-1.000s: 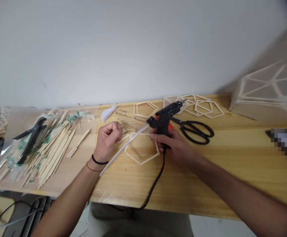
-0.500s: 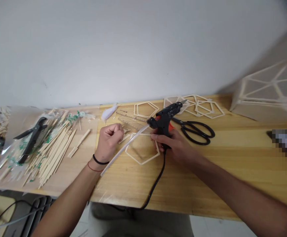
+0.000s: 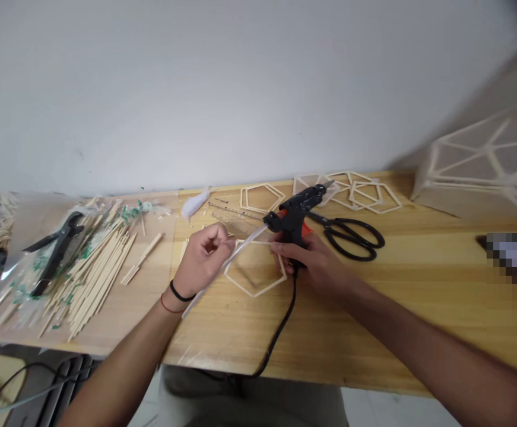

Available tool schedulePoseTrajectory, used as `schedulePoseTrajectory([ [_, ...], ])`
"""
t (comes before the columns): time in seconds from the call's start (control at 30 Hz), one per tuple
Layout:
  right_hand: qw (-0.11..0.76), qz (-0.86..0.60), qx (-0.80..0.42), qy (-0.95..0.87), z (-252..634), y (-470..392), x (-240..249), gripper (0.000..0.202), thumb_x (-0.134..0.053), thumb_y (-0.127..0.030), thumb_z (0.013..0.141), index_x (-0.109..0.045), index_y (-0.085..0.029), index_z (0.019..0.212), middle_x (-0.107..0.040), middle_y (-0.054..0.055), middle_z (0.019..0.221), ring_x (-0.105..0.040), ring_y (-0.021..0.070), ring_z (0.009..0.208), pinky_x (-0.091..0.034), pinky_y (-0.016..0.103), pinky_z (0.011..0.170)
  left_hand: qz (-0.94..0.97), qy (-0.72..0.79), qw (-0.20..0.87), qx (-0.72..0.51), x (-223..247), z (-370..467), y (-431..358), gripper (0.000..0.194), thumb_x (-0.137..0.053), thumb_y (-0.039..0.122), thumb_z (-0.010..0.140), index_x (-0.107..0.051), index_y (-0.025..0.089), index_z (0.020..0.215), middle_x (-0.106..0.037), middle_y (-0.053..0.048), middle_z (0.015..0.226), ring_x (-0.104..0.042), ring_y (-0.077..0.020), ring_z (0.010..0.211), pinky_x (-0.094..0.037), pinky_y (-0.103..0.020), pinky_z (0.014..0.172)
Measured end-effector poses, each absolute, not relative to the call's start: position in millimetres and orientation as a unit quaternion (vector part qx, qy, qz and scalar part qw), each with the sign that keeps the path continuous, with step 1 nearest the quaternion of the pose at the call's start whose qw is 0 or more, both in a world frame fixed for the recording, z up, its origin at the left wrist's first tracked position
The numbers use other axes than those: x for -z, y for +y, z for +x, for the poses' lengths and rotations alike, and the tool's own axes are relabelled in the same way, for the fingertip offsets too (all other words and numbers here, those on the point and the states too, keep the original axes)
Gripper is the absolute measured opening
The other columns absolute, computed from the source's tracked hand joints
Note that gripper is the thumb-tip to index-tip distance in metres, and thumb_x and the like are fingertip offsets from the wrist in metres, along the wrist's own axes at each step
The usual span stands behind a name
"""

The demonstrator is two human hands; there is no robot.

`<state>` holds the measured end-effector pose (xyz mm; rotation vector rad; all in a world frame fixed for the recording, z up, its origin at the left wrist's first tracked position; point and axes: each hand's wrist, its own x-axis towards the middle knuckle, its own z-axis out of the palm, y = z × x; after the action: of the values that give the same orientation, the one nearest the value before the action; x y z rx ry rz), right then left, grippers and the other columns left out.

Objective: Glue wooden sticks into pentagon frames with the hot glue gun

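My right hand [image 3: 314, 261] is wrapped round the handle of a black hot glue gun [image 3: 294, 219], its nozzle pointing up and right. A long translucent glue stick [image 3: 250, 244] sticks out of the gun's back and slopes down left, partly covered by my left hand [image 3: 207, 255]. That left hand is closed, thumb against the curled fingers; what it pinches, if anything, is hidden. Between the hands lies a pentagon frame of thin wooden sticks [image 3: 253, 295], its right side beside my right fingertips. Black-handled scissors [image 3: 351, 237] rest right of the gun.
Loose wooden sticks [image 3: 102, 284] and a black clamp-like tool [image 3: 60, 255] lie on plastic wrapping at left. More pentagon frames [image 3: 378, 198] lie along the wall. A covered stick-frame structure [image 3: 485, 166] stands at right. The gun's cord [image 3: 280, 332] runs over the table's front edge.
My left hand has moved slightly right, over the glue stick and close to the frame's upper left corner. My right hand and the glue gun have hardly moved.
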<state>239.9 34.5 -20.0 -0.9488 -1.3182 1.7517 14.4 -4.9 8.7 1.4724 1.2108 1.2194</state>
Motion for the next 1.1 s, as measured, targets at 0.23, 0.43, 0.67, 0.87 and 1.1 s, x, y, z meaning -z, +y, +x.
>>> schedulePoseTrajectory([
  [0.23,0.364,-0.373,-0.684,-0.509,240,34,18,0.02,-0.079,-0.036,0.084,-0.066,-0.021,0.081,-0.056,-0.005,0.053,-0.049,0.0117,0.047,-0.036,0.028,0.05,0.586,0.487,0.428,-0.486,-11,19,-4,0.027,-0.076,0.043,0.094,-0.062,0.02,0.089,-0.047,0.006,0.066,-0.04,-0.0109,0.059,-0.031,-0.026,0.057],
  [0.43,0.36,-0.378,-0.672,-0.525,240,34,15,0.025,-0.08,-0.04,0.084,-0.065,-0.021,0.082,-0.057,-0.005,0.052,-0.051,0.0122,0.048,-0.037,0.028,0.051,0.575,0.491,0.437,-0.487,-8,18,-1,0.031,-0.08,0.049,0.091,-0.074,0.019,0.09,-0.056,0.002,0.07,-0.048,-0.0118,0.062,-0.037,-0.026,0.058],
  [0.67,0.359,-0.368,-0.666,-0.54,240,33,12,0.033,-0.084,-0.048,0.084,-0.065,-0.021,0.08,-0.056,-0.005,0.053,-0.049,0.0121,0.047,-0.037,0.028,0.05,0.546,0.514,0.458,-0.477,-6,18,-2,0.033,-0.084,0.051,0.087,-0.078,0.018,0.087,-0.061,0.0,0.065,-0.047,-0.0121,0.057,-0.035,-0.027,0.056],
  [0.87,0.365,-0.365,-0.691,-0.505,240,32,11,0.036,-0.088,-0.049,0.077,-0.065,-0.022,0.077,-0.055,-0.004,0.054,-0.046,0.0118,0.047,-0.034,0.028,0.048,0.516,0.524,0.476,-0.483,-11,19,-2,0.043,-0.087,0.057,0.082,-0.07,0.018,0.082,-0.048,0.006,0.056,-0.036,-0.0089,0.052,-0.026,-0.025,0.052],
  [1.1,0.369,-0.345,-0.693,-0.515,241,32,12,0.036,-0.089,-0.049,0.079,-0.065,-0.022,0.075,-0.056,-0.004,0.053,-0.046,0.0114,0.047,-0.034,0.028,0.048,0.523,0.515,0.486,-0.475,-10,17,0,0.048,-0.084,0.062,0.083,-0.069,0.017,0.082,-0.051,0.005,0.059,-0.038,-0.0093,0.053,-0.028,-0.025,0.052],
])
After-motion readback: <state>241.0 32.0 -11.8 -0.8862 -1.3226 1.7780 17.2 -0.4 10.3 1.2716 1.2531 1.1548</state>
